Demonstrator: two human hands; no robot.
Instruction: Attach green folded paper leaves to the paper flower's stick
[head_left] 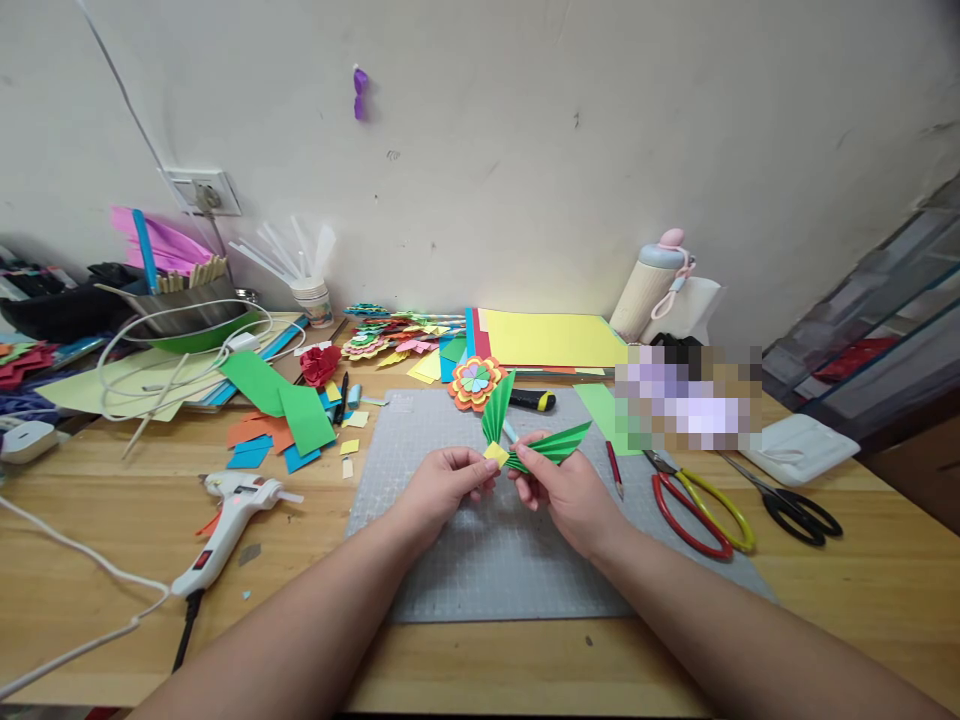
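My left hand (459,480) pinches a small yellow paper square (496,455) between thumb and fingers, above the grey cutting mat (450,575). In my right hand (559,480), closed fingers grip a green pleated paper leaf (551,446) that points right. A second green pleated leaf (497,408) rises from the yellow square; how the two leaves join is hidden by the square and fingers. Just behind, a layered paper flower (478,384) with orange, yellow and pastel petals shows at the mat's far edge. Whether it is joined to the leaves, I cannot tell.
A white glue gun (229,530) lies at left, its cord trailing forward. Red-and-yellow-handled scissors (701,515), black scissors (802,510) and a dark red pencil (614,468) lie at right. Green paper pieces (281,400), a yellow sheet stack (555,340) and a bottle (649,285) stand farther back.
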